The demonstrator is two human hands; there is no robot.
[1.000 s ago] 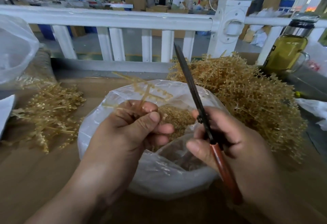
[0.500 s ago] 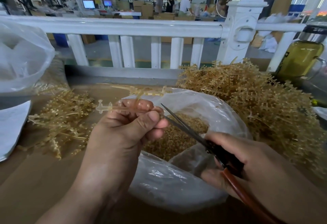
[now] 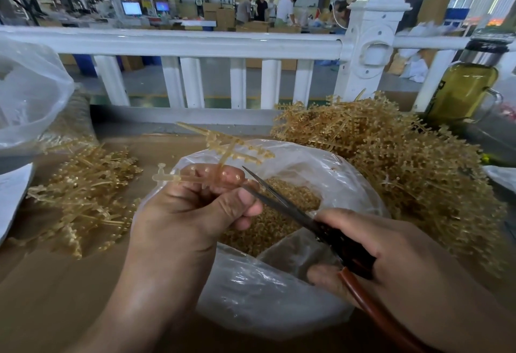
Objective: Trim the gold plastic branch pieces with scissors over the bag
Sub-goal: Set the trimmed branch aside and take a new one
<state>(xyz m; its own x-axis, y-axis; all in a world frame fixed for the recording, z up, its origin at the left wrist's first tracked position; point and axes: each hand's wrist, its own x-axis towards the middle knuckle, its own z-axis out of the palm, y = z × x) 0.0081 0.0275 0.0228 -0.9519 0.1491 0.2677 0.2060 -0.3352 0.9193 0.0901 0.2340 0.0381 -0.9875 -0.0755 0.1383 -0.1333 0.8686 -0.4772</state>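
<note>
Gold plastic branch piece looked translucent amber with knobby little side twigs, held up above the open bag of clippings; left hand pinched its stem tight; right hand curled round the scissors, blades slightly parted just beside that stem.

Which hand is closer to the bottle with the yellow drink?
Right. The right hand, gripping the scissors, is below-left of the bottle; the left hand, holding a gold branch, is farther left.
</note>
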